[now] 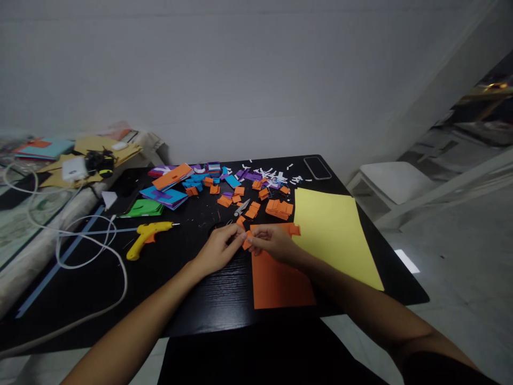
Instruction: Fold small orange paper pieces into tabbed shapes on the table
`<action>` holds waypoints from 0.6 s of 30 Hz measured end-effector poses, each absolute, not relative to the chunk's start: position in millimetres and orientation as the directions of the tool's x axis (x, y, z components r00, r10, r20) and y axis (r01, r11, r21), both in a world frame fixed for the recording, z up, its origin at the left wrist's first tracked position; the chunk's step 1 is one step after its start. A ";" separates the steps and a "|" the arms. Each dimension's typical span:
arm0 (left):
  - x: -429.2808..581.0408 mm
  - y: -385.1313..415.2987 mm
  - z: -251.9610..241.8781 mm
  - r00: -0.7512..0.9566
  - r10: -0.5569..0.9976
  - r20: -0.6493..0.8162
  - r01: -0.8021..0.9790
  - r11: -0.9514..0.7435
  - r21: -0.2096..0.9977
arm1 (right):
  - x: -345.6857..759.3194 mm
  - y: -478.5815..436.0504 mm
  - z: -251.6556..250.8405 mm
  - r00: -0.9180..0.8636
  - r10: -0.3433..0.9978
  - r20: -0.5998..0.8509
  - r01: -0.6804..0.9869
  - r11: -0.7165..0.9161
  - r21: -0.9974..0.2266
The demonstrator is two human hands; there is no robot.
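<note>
Between my two hands is a small piece of orange paper [247, 241], pinched from both sides. My left hand [219, 247] has thumb and forefinger closed on its left edge. On its right edge, my right hand [272, 243] grips with curled fingers, above a large orange sheet [280, 283] lying flat on the table. Scissors [242, 207] lie just beyond my hands, partly among small folded orange papers [252, 210]. A stack of folded orange pieces [279, 209] sits a little farther right.
A yellow glue gun [150, 235] with a white cord [124, 272] lies left on the black table [216, 305]. Yellow sheets [332, 235] spread at right, below a phone [317, 168]. White paper scraps [272, 175] and blue and purple folders [172, 197] lie toward the back. A white stool [395, 182] stands right.
</note>
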State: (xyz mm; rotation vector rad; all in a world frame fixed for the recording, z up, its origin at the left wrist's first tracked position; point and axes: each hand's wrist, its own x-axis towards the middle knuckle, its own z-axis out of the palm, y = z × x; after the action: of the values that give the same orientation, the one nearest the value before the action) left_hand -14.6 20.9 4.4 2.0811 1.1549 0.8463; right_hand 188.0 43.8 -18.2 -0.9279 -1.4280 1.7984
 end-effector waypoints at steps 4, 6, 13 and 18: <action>-15.3 21.5 8.7 0.434 0.867 0.245 0.496 -0.457 0.738 | 190.8 43.3 -13.5 -0.531 0.834 -0.151 -0.035 -0.199 -0.979; -15.5 21.9 9.6 0.445 0.861 0.249 0.493 -0.467 0.734 | 191.6 42.8 -12.3 -0.528 0.836 -0.152 -0.033 -0.199 -0.979; -15.4 22.5 4.7 0.313 0.925 0.217 0.398 -0.335 0.854 | 187.4 41.2 -14.0 -0.446 0.890 -0.099 -0.159 -0.187 -0.969; -15.1 23.7 -3.1 0.293 0.932 0.214 0.329 -0.309 0.892 | 186.0 41.6 -11.1 -0.434 0.887 -0.159 -0.215 -0.273 -0.938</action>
State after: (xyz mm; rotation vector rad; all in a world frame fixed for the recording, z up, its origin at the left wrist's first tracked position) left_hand -15.1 23.7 -3.1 1.8025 1.1368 1.0027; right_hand 186.0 41.6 -11.1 -0.9259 -1.1741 1.8061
